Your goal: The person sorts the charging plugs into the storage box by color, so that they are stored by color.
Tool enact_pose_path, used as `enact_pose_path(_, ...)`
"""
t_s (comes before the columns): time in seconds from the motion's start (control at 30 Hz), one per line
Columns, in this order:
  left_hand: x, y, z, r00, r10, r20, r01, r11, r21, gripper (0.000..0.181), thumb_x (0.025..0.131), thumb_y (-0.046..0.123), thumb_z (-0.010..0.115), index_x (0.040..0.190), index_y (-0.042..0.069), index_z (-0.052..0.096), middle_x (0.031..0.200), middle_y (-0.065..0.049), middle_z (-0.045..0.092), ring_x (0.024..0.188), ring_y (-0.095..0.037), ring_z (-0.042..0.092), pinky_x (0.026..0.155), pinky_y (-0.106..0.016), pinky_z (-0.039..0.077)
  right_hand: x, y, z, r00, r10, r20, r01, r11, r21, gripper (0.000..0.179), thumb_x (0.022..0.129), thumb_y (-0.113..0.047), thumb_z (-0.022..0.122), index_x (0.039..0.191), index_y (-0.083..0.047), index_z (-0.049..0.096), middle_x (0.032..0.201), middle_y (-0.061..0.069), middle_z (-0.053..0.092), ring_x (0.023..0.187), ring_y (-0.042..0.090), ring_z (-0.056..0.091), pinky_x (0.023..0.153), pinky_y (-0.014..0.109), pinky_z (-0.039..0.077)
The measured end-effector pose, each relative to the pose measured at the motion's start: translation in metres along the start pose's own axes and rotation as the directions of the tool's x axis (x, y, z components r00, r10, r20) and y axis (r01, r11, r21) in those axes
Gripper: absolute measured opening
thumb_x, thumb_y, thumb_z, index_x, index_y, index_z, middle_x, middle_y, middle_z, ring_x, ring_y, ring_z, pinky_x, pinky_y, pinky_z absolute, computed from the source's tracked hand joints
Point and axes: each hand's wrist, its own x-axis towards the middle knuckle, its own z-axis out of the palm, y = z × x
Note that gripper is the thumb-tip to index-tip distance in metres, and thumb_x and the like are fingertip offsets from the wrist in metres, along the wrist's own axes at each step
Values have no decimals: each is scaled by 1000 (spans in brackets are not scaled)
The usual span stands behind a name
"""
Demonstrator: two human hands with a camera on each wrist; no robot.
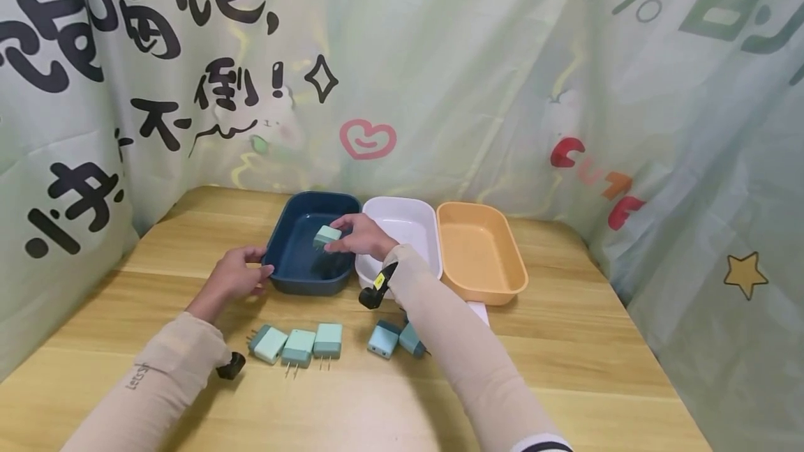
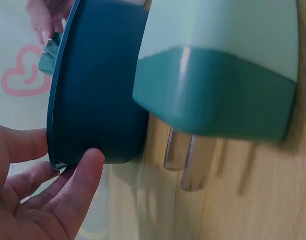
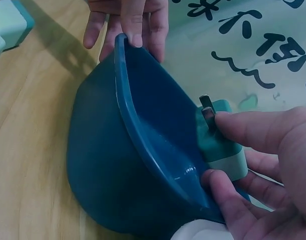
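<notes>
My right hand pinches a two-tone green plug charger between thumb and fingers, over the dark blue tray. In the right wrist view, the two metal prongs of this charger point up, near the thumb. My left hand grips the tray's left front rim, as the left wrist view also shows. Three similar green chargers lie in a row on the table in front of the tray; one charger looms large in the left wrist view.
A white tray and an orange tray stand to the right of the blue one. Bluish chargers lie in front of the white tray, partly hidden by my right sleeve. A printed curtain hangs behind the wooden table.
</notes>
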Motion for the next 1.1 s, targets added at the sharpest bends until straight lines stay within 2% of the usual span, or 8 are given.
enact_pose_path(0.37,2,-1,0,1000,-6,-1,6,1000,3,55,98,6,55,145,-9,32,139,-33,38,96,-31,62,73,-35,59,2,1,0,1000,6,0,-6,999,35,48,75,-11,84,116,-1,62,101,9,58,76,20,64,73,25,56)
enact_pose_path(0.8,-1,2,1,1000,3,-5,-3,1000,6,55,98,6,56,145,-10,32,138,-33,39,95,-32,63,72,-36,59,-1,0,0,1000,17,-7,-17,1000,20,47,77,-13,84,118,-4,63,104,8,59,77,20,65,74,25,56)
enact_pose_path(1.0,0,2,2,1000,-9,-14,9,1000,1,54,97,6,56,144,-10,34,138,-33,40,94,-31,63,71,-35,59,1,3,1,1000,-11,1,11,995,103,46,81,-7,78,123,3,61,115,17,61,80,19,67,74,25,57)
enact_pose_path(1.1,0,1,2,1000,-15,-19,15,1000,0,54,97,6,57,144,-9,34,138,-33,40,93,-31,63,71,-35,59,0,3,1,1000,-17,4,16,990,138,45,84,-5,74,126,5,58,115,17,60,82,19,66,76,26,57)
